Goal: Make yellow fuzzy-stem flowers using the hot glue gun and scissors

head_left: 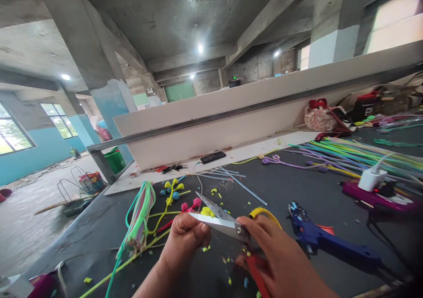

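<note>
My right hand (277,249) grips a pair of scissors (221,224), with one yellow and one red handle. The blades are spread apart and point left. Between them shows a fuzzy yellow tuft (207,211), like a pipe-cleaner piece. My left hand (187,236) is closed, thumb against fingers, just below and left of the tuft, and appears to pinch it; its grip is partly hidden by the lower blade. Beyond my left hand lie pink tufts (191,207) and a yellow stem with yellow and blue tufts (170,196). Small yellow clippings (216,193) dot the dark tabletop.
A blue glue gun (330,240) lies right of my right hand. Farther right are a purple power strip (357,194) with a white plug and many coloured pipe cleaners (343,152). A green bundle (142,214) lies left. A phone (213,157) rests by the white partition (211,135).
</note>
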Demonstrator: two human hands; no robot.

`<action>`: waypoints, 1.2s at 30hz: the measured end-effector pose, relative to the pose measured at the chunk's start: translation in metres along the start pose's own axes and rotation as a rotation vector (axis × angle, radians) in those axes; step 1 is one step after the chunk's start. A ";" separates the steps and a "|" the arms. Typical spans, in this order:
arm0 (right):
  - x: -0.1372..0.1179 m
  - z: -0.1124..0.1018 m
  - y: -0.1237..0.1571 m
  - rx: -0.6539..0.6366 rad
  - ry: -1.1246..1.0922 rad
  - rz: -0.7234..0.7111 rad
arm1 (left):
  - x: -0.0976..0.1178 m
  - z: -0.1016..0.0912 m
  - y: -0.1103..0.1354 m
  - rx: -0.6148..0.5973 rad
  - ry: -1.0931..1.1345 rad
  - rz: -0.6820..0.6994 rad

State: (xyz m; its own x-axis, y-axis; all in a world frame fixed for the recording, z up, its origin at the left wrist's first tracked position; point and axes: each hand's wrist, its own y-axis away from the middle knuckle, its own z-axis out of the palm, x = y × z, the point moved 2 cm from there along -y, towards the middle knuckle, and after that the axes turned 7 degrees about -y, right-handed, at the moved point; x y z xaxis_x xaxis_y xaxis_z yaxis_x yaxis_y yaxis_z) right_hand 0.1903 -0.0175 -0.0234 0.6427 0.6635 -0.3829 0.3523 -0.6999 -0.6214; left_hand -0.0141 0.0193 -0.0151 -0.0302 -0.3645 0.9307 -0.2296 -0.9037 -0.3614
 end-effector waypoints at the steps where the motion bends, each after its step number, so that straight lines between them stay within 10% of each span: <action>1: 0.000 0.000 0.000 0.005 0.011 -0.003 | 0.002 0.001 0.000 0.000 0.007 0.000; 26: 0.001 0.005 0.002 0.188 0.058 -0.150 | 0.019 0.007 0.001 0.008 0.010 -0.004; 36: 0.006 0.019 0.005 0.095 -0.309 0.244 | 0.015 0.004 0.000 0.093 0.156 -0.089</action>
State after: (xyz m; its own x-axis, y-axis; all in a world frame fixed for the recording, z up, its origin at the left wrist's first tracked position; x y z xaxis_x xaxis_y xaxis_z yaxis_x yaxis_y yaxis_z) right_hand 0.1829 -0.0116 -0.0419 0.4603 0.5389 -0.7055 0.1406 -0.8289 -0.5414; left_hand -0.0103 0.0132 -0.0016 -0.1656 -0.2494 0.9541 -0.1473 -0.9504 -0.2740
